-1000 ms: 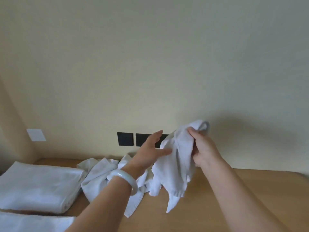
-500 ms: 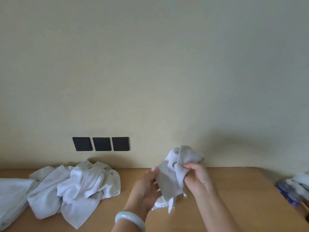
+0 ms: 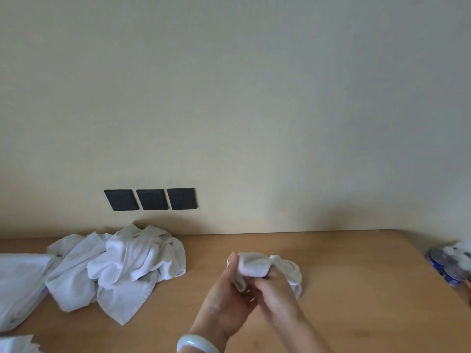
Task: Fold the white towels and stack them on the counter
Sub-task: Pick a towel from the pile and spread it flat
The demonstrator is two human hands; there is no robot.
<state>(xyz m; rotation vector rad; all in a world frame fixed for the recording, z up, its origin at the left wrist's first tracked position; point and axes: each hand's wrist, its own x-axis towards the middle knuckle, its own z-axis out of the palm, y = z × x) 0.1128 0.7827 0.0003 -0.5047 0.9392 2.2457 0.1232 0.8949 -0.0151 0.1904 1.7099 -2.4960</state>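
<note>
1. The small white towel is now held as a tight wad between both hands, low over the bench. A second ago it hung long from the raised right hand alone, while the left hand was spread and reaching toward it.
2. The wad's left end is gripped by the left hand, its fingers curled round the cloth. The right side is pinched by the right hand. Whether the cloth touches the bench cannot be told.
3. The towel is judged to be gathered rather than folded: no flat edge or corner is laid out, so its fold is taken as barely begun.
4. The crumpled pile is left unfolded, well apart to the left of the hands. A folded towel lies flat against the pile at the left edge.
5. No container holding towels is seen. At the right edge a blurred bundle of blue and silver round things is visible; whether it is wrapped cannot be told.
</note>
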